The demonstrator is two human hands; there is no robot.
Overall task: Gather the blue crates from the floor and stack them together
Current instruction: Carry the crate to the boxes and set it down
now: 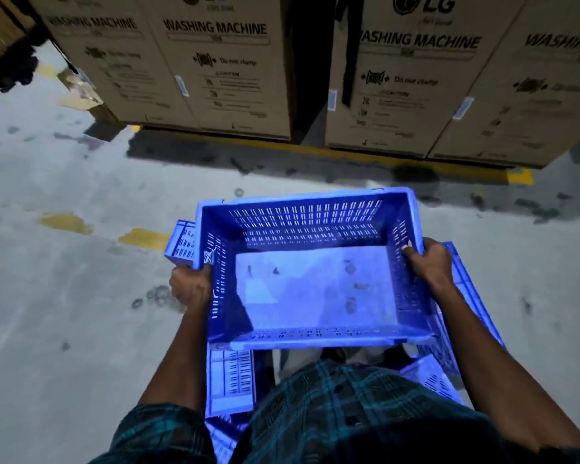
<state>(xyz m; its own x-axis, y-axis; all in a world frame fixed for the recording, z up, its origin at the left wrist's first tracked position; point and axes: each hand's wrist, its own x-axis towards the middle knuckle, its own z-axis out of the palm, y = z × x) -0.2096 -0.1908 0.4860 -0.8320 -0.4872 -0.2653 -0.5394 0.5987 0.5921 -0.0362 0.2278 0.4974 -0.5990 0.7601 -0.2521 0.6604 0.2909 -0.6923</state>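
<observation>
Holding a blue crate (312, 262) by both short sides, the person stands over the floor (64, 296). Left hand (191, 286) is closed around the left rim, fingers curled under the edge. Right hand (427, 261) is closed over the right rim, thumb inside against the slotted wall. Both grips tight on the same crate, nothing else held.

Crate is upright, open side up, roughly level, raised in front of the checked shirt (332, 413). Slotted walls, pale solid base with a few dark specks.

More blue crates sit below it: one pokes out at the left (181, 244), one at the right (466, 296), one low near the left leg (230, 376). Whether the held crate touches them: can't tell.

Ahead, cardboard boxes marked "WASHING MACHINE" (215, 61) stand in a row behind a yellow floor line (348, 155). Worn yellow marks (144, 239) dot the grey concrete at left.
</observation>
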